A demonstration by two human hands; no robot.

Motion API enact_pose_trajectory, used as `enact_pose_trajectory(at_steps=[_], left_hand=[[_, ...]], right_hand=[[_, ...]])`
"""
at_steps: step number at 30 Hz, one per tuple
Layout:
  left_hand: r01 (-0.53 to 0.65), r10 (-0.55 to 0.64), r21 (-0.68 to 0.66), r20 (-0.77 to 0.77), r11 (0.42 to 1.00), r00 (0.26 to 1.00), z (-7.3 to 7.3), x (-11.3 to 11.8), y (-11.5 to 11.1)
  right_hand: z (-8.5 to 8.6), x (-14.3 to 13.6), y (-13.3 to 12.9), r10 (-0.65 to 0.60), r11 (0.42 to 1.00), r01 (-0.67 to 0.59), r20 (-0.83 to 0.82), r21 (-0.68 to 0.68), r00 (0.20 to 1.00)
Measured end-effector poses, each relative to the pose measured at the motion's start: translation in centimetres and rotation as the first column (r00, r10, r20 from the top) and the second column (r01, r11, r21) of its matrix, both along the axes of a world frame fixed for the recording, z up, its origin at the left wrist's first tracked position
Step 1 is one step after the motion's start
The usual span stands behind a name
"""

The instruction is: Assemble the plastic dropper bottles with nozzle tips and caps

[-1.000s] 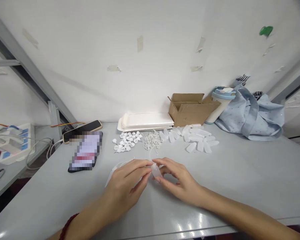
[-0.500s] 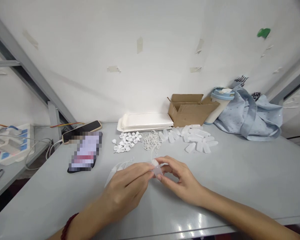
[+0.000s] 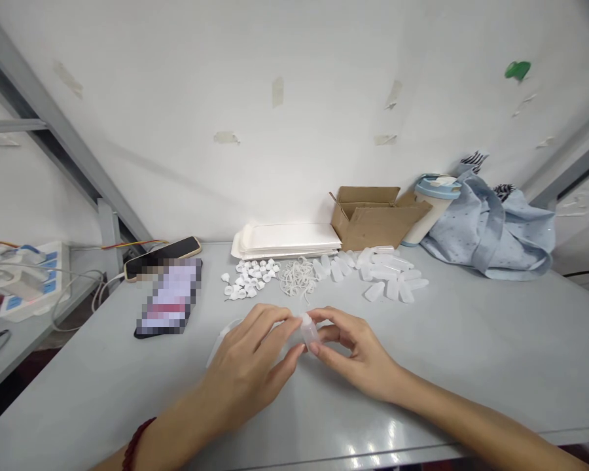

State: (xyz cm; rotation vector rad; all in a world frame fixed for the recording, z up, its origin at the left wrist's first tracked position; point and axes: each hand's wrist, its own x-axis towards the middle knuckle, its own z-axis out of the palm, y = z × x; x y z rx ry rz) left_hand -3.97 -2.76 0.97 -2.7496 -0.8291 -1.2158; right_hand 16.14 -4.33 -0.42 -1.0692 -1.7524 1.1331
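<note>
Between my hands is a small translucent plastic bottle (image 3: 309,333) with a white cap, tilted slightly. My right hand (image 3: 356,356) grips its right side between thumb and fingers. My left hand (image 3: 255,356) has its index fingertip at the cap and its thumb at the lower left side. Partly hidden behind my left hand lie pieces with thin cords (image 3: 219,341). Beyond the hands sit a group of white caps (image 3: 248,281), a heap of thin white cords (image 3: 298,277) and many loose translucent bottle bodies (image 3: 392,271).
White flat boxes (image 3: 289,237) and an open cardboard box (image 3: 373,222) stand by the wall. A blue-lidded cup (image 3: 429,206) and a light blue cloth bag (image 3: 495,229) are at right. Two phones, one dark (image 3: 164,257) and one blurred (image 3: 171,297), lie at left near a power strip (image 3: 39,281).
My left hand's fingers have spread from a pinch, with the index finger now up at the cap. The bottle's cap shows more plainly. My right hand has barely moved.
</note>
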Motion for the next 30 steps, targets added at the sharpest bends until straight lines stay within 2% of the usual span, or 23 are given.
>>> enact_pose_trajectory(at_steps=[4, 8, 17, 20, 23, 27, 30], left_hand=[[0.052, -0.05, 0.066, -0.036, 0.996, 0.998, 0.3, 0.3, -0.1], [0.009, 0.013, 0.14, -0.16, 0.99, 0.987, 0.0, 0.3, -0.2], [-0.069, 0.092, 0.14, -0.165, 0.988, 0.982, -1.1, 0.8, -0.6], [-0.068, 0.07, 0.022, -0.133, 0.997, 0.989, -1.0, 0.8, -0.7], [-0.05, 0.033, -0.142, -0.123, 0.989, 0.992, -0.2, 0.0, -0.3], [-0.082, 0.002, -0.357, -0.218, 0.93, 0.976, 1.2, -2.2, 0.7], [-0.125, -0.013, -0.443, -0.295, 0.888, 0.955, 1.5, -3.6, 1.3]], right_hand=[[0.2, -0.2, 0.0, 0.003, 1.0, -0.003, -0.02, -0.013, 1.0], [0.3, -0.4, -0.1, 0.026, 0.999, -0.028, -0.052, -0.037, 0.998], [-0.1, -0.6, -0.1, 0.034, 0.989, -0.048, -0.095, -0.141, 0.995], [-0.3, -0.6, -0.1, 0.056, 0.986, -0.069, -0.089, -0.149, 0.994], [-0.2, -0.4, 0.0, 0.061, 0.988, -0.068, -0.055, -0.135, 0.997], [-0.1, 0.0, 0.1, 0.002, 0.993, -0.005, -0.022, -0.116, 1.0], [-0.1, 0.3, 0.4, -0.046, 0.994, 0.045, -0.01, -0.104, 0.999]])
